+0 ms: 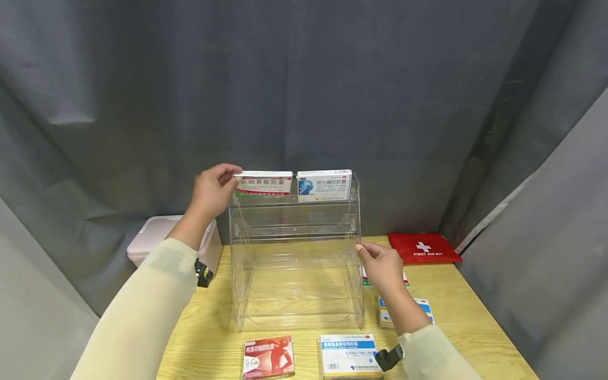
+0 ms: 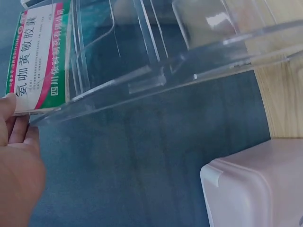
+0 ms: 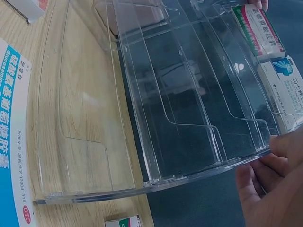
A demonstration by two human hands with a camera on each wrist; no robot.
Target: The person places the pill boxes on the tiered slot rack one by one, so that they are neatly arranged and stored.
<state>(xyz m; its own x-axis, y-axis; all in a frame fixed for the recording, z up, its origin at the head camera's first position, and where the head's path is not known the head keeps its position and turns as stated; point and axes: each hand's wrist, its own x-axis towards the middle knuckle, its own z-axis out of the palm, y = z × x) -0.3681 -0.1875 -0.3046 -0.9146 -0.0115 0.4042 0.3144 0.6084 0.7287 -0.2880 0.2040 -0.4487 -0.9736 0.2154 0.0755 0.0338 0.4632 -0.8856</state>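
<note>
Grey curtain (image 1: 304, 84), pink box (image 1: 153, 237), red first-aid pouch (image 1: 408, 249)

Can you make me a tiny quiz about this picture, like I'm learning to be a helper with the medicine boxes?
1. How many medicine boxes stand in the top row of the clear rack?

2. True or false: the red pouch has a white cross on it.

3. What does the right hand grip?
A) the pink bin
B) the side edge of the clear rack
C) the red pouch

Key:
1. Two, side by side.
2. True.
3. B, with its thumb at the edge.
</note>
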